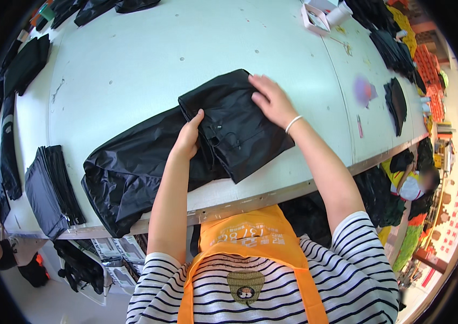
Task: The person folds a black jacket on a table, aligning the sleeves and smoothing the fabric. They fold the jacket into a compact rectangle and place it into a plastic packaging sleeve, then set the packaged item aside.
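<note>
In front of me on the table lies a shiny black garment (231,116), its right part folded over into a layered rectangle with a thin cord near the middle. The rest of it spreads loosely to the left, crumpled, and hangs a little over the near edge. My left hand (188,139) grips the folded part's left edge, thumb on top and fingers hidden beneath the cloth. At the far right corner of the fold, my right hand (273,103) rests with its fingers stretched out on the fabric. A white band circles that wrist.
Stacks of folded black garments lie at the left front (50,189) and far left (26,65). On the right are a folded black piece (396,105), a purple item (364,90), and a small pink tool (359,126). A pale box (315,19) stands far right. Another person (410,183) sits beyond the right edge.
</note>
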Available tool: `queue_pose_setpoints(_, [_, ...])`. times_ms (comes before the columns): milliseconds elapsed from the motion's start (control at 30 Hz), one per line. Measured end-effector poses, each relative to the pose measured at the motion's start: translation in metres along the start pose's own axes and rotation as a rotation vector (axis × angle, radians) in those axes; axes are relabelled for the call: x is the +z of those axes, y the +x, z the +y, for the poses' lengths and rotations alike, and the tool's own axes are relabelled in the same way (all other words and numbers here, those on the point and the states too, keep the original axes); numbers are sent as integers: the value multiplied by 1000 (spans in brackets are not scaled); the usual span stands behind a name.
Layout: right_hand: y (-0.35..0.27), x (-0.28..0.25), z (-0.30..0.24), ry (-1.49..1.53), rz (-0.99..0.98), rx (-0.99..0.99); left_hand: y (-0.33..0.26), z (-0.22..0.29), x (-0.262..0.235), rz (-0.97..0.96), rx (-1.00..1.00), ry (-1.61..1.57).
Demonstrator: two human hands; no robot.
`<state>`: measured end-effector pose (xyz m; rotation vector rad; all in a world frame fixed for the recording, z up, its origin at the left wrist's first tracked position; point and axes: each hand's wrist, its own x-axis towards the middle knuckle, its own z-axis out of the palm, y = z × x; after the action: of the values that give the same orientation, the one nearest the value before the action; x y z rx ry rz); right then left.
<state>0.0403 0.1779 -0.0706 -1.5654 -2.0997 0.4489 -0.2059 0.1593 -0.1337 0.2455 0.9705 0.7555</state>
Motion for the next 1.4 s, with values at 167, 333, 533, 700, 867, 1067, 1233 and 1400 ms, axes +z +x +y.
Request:
queue_pose_setpoints(167, [-16,70,-8,-307,0,-12,10,-4,-5,222,43,-2])
queue_pose_setpoints(333, [-15,88,5,-407,-33,39,-3,-2,2,78,232,400])
queue_pose_setpoints(533, [61,36,34,114,158,-43,-5,-4,0,298,125,435])
queue_pose_setpoints(700, [77,76,77,71,-32,-15,5,-10,1,315,178,520])
queue_pose_setpoints(867, [71,79,57,-44,243,16,6,-7,-6,310,55,503])
queue_pose_setpoints(1067, [2,71,-19,-1,-224,-427,-10,-1,-7,247,202,554])
queue_pose_setpoints(1233, [2,77,-29,-113,-229,-401,-85,12,15,634,1150,1541])
queue_pose_setpoints(1400, [0,62,-58,-225,-337,-449,-95,-9,-30,348,839,1892])
